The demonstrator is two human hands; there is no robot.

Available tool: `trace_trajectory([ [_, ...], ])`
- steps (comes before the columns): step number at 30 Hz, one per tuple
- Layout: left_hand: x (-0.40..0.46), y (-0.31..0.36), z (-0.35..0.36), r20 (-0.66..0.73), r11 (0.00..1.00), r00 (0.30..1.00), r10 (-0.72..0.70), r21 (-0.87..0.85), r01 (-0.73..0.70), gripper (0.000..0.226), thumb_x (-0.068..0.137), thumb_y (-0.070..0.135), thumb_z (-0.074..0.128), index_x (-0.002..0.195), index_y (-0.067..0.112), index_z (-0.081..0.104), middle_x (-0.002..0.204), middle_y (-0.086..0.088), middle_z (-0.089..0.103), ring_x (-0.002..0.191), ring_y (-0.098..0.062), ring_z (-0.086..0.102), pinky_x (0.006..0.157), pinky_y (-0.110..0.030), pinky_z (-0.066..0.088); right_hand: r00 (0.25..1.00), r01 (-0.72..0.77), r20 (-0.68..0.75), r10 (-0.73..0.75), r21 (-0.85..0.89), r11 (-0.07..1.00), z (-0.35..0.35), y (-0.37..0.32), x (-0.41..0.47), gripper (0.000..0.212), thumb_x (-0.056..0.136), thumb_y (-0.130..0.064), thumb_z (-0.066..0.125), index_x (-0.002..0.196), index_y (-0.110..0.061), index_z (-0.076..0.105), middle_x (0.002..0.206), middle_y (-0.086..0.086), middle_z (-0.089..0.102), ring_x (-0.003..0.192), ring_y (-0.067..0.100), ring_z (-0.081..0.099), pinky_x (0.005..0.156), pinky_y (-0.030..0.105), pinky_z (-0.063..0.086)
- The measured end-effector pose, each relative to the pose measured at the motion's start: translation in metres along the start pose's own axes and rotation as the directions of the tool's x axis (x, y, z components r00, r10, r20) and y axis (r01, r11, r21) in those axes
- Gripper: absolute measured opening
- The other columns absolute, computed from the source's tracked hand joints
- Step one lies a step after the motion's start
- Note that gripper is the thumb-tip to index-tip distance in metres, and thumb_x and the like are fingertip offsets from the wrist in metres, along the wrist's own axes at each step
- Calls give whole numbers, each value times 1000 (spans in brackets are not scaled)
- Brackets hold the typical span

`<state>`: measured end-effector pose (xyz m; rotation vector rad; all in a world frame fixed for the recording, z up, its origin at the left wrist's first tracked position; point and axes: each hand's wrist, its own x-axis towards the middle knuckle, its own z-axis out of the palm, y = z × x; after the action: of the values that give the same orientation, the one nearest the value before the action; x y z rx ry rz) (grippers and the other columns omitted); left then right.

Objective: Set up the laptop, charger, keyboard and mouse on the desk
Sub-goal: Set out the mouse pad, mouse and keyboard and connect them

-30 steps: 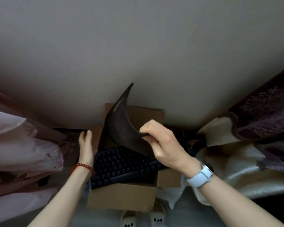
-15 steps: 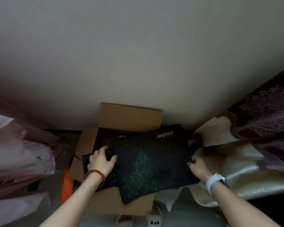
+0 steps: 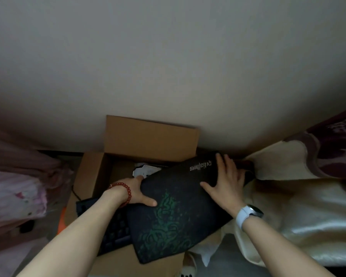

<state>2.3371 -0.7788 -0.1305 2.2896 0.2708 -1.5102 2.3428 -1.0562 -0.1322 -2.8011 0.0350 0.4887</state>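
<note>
The black keyboard [image 3: 112, 232] lies tilted in the open cardboard box [image 3: 148, 136], its near-left end protruding over the box edge. A black mouse pad with green pattern [image 3: 174, 212] covers its right part. The left hand [image 3: 140, 191] grips the pad's left edge, thumb on top. The right hand [image 3: 226, 176] rests flat on the pad's far-right corner, fingers spread. Risk: lifting the limp pad may drag the keyboard or snag its cable [image 3: 74, 192]. Laptop and charger are not visible.
</note>
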Motion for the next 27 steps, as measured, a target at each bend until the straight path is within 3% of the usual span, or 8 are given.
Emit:
trace_trajectory([
  [3,-4,-5,6,31,996,998,56,-78,-54,86,45,71,74,117,29,52,117,6,61,102,-14,59,90,-32,50,898,438,41,-438,-169,883,-13,-28,9,94,72,-46,70,147,-20,20,156,11,14,144,30,12,110,62,3],
  [5,-11,-5,14,-22,993,995,99,-58,-101,73,48,71,73,108,32,55,111,9,63,99,-12,60,86,-28,50,788,611,229,-572,-179,771,-23,-46,14,94,75,-46,68,148,-21,15,157,8,12,145,26,7,111,59,-5],
  [9,-38,6,23,-156,984,975,157,104,-142,64,53,74,67,102,35,54,106,9,65,99,-15,61,76,-27,49,598,749,580,-553,-160,643,-32,-80,22,92,75,-51,66,147,-24,14,148,7,30,138,25,23,113,50,12],
  [12,-53,13,29,-217,954,957,190,271,-128,72,54,78,61,108,31,55,109,4,66,99,-20,61,78,-31,50,524,794,660,-539,-149,589,-32,-98,24,81,71,-55,68,137,-22,34,130,7,47,119,28,43,98,43,31],
  [15,-62,13,36,-238,926,947,217,356,-123,74,57,77,60,110,26,54,109,-1,65,100,-23,61,76,-31,47,459,757,760,-459,-64,650,-32,-105,17,66,71,-55,70,121,-18,48,118,6,54,105,28,55,76,34,44],
  [21,-73,7,47,-200,896,946,253,418,-151,73,62,76,56,110,22,50,108,-3,65,98,-25,61,72,-31,45,488,824,576,-656,-55,564,-27,-81,-17,51,82,-53,57,111,-12,46,106,10,62,89,32,59,61,34,33],
  [24,-77,1,29,-83,960,961,262,126,-251,86,53,93,36,107,28,53,106,4,64,96,-16,61,76,-29,48,493,834,516,-701,-52,549,-27,-71,-31,48,85,-53,52,107,-10,47,101,11,62,86,33,59,60,36,33],
  [27,-59,1,3,-179,952,945,275,-89,-294,97,55,93,16,120,30,52,118,9,57,110,-12,53,90,-28,45,494,862,442,-749,-136,488,-23,-56,-43,46,79,-60,51,91,-17,51,76,0,63,62,20,61,47,27,28],
])
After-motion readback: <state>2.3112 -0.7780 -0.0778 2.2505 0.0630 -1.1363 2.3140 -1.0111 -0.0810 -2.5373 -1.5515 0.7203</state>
